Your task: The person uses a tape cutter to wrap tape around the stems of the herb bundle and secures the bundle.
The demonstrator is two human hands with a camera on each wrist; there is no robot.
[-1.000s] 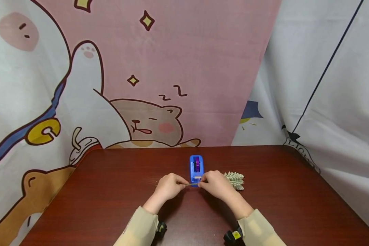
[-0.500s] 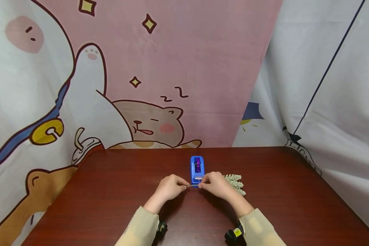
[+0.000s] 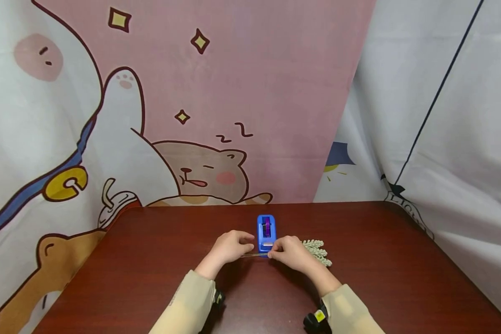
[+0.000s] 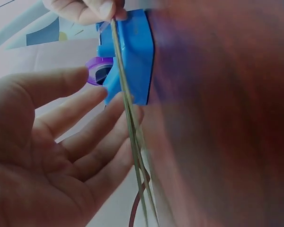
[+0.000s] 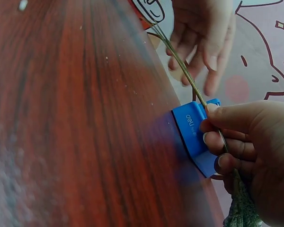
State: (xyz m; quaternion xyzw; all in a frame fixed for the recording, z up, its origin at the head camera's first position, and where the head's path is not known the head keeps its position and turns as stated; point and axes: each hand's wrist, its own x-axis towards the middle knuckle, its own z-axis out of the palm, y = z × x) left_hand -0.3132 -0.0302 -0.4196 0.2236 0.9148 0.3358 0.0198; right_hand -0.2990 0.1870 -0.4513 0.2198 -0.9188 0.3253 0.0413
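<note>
In the head view, a bunch of thin-stemmed sprigs with pale green leafy heads lies across my right hand. Thumb and fingertips of that hand pinch the stems, and the heads stick out on its far side. My left hand is beside the free stem ends. Its fingers are spread and loosely straight in the left wrist view; whether the fingertips touch the stems I cannot tell. Just behind the stems stands a blue tape dispenser with a purple roll core.
The dark red-brown tabletop stretches around both hands. A cloth backdrop with cartoon animals hangs behind it, and white cloth hangs along the right. A small pale scrap shows in the right wrist view.
My left fingers have parted and let go of the stems they pinched earlier; more of the stem length now shows. The right hand keeps its pinch in nearly the same place.
</note>
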